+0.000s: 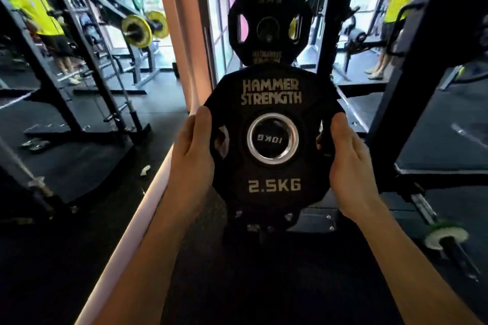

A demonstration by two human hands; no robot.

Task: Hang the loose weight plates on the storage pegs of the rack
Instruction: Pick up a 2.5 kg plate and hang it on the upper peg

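Both hands grasp one black 2.5KG plate (pixel 273 140), held upright at centre frame: the left hand (pixel 194 150) curls round its rim at 9 o'clock, the right hand (pixel 348 158) at 3 o'clock. Through its steel-ringed bore, "10KG" lettering shows behind. Farther off at 12 o'clock, a black 5KG plate (pixel 269 26) hangs on the rack upright (pixel 327 21).

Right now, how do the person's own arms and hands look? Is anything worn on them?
Both forearms are bare, with no sleeve in view. The left hand and the right hand wear no gloves, and no ring, watch or wristband is visible on them.
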